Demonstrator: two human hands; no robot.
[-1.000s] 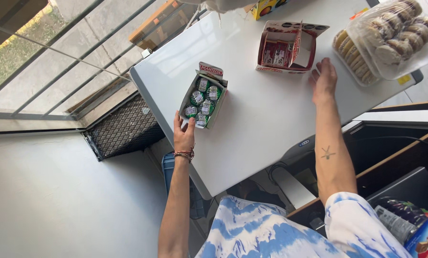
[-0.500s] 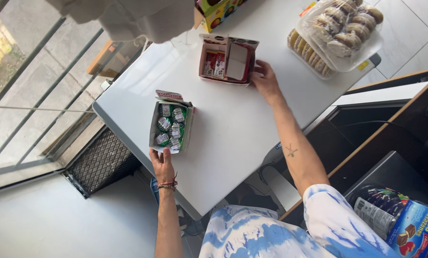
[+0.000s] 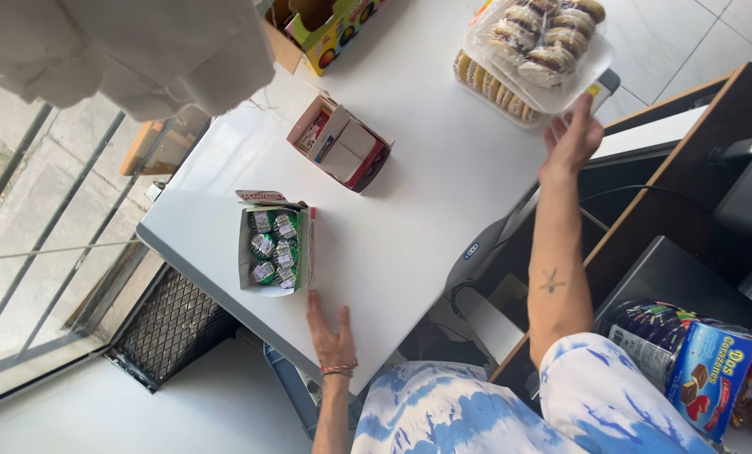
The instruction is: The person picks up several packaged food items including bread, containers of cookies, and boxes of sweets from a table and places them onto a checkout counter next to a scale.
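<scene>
My left hand (image 3: pixel 330 332) lies flat with fingers apart on the near edge of the white table (image 3: pixel 431 197), just below an open carton (image 3: pixel 273 248) filled with green foil-wrapped sweets. My right hand (image 3: pixel 571 139) reaches to the table's far right end, with its fingertips at the edge of a clear plastic tray of round sandwich cookies (image 3: pixel 544 42). That tray sits on a second pack of cookies (image 3: pixel 487 82). An open red carton (image 3: pixel 342 145) stands apart from both hands in the middle of the table.
A colourful cardboard box (image 3: pixel 330 25) stands at the table's far edge. White cloth (image 3: pixel 124 50) hangs at the upper left. A black metal grate (image 3: pixel 166 328) and window bars are at the left. A dark desk (image 3: pixel 687 193) and snack packages (image 3: pixel 712 374) are at the right.
My right hand left the red carton and moved right to the cookie tray. The left hand slid back from the green-sweet carton to the table edge. The view shifted.
</scene>
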